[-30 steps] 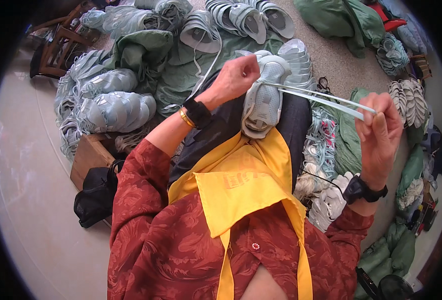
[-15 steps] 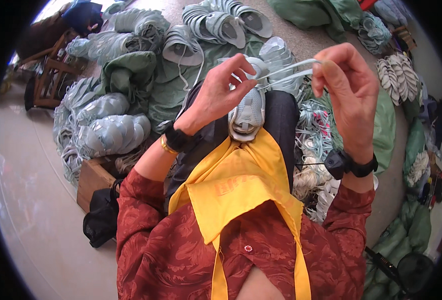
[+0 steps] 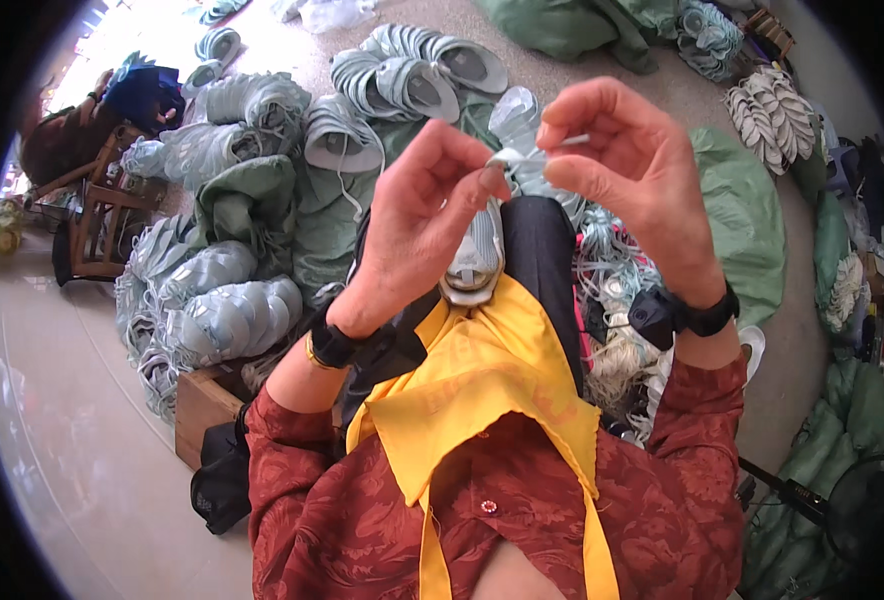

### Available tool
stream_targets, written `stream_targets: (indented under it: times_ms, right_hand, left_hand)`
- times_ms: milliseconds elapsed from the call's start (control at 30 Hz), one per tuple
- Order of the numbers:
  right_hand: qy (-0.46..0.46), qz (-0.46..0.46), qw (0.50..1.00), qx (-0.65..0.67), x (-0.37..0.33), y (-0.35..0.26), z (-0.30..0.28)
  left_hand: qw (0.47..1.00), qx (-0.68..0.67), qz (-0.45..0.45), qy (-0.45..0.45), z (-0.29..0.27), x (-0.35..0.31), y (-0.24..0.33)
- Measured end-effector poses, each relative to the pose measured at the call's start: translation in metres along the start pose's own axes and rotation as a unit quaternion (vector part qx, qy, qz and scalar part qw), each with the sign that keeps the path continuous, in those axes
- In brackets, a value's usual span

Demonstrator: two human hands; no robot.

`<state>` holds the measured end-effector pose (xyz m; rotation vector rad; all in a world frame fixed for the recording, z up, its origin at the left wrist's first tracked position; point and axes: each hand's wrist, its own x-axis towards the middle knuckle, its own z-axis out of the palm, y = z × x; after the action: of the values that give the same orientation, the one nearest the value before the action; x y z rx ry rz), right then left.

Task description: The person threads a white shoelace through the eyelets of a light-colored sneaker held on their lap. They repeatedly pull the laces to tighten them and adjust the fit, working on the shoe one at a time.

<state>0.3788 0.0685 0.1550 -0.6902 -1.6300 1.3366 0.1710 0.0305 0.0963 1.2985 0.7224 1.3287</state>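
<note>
A pale blue-grey sneaker (image 3: pixel 475 258) rests on my lap between my thighs, its heel against the yellow apron (image 3: pixel 492 350). Over its far part, my left hand (image 3: pixel 424 215) pinches a whitish shoelace (image 3: pixel 510 158) between thumb and fingers. To the right, my right hand (image 3: pixel 627 175) has thumb and forefinger curled around the lace, and a short length of it shows between them. Both hands are above the shoe, close to each other. The hands hide the shoe's toe and most of its lacing.
Nested stacks of pale shoe uppers (image 3: pixel 232 320) lie at my left beside a wooden box (image 3: pixel 202 410). More uppers (image 3: pixel 402 85) sit ahead on green cloth (image 3: pixel 327 235). Loose laces (image 3: pixel 612 270) are heaped by my right leg, near a green sack (image 3: pixel 737 220). A wooden chair (image 3: pixel 112 225) stands far left.
My right hand has moved left, closer to my left hand. The two lace strands stretched between them have become a short, bunched length at my left fingertips. The head view has shifted slightly.
</note>
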Motion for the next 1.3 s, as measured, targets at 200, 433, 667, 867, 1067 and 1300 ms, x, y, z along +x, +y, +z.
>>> stream_targets:
  times_ms: [200,433,667,867,1067,1300]
  right_hand:
    - [0.078,0.047,0.995,0.028,0.005,0.006,0.001]
    - [0.09,0.062,0.994,0.017,0.015,0.004,0.001]
    - [0.101,0.072,0.992,-0.004,0.022,0.003,0.002]
    - [0.129,0.07,0.988,0.05,0.02,0.016,-0.001]
    - [0.103,0.103,0.989,0.011,0.001,0.038,0.0]
    - [0.105,0.051,0.99,-0.077,0.002,0.052,0.014]
  left_hand:
    - [1.0,-0.014,0.019,0.0,0.004,0.01,-0.002]
    - [0.999,-0.022,0.033,0.006,0.008,0.02,-0.013]
    - [0.998,-0.066,0.016,-0.004,0.008,0.022,-0.019]
    - [0.994,-0.1,-0.023,0.023,0.006,0.022,-0.017]
    - [0.994,-0.103,-0.014,0.04,0.003,0.021,-0.018]
    - [0.998,-0.034,-0.021,0.043,0.0,0.022,-0.025]
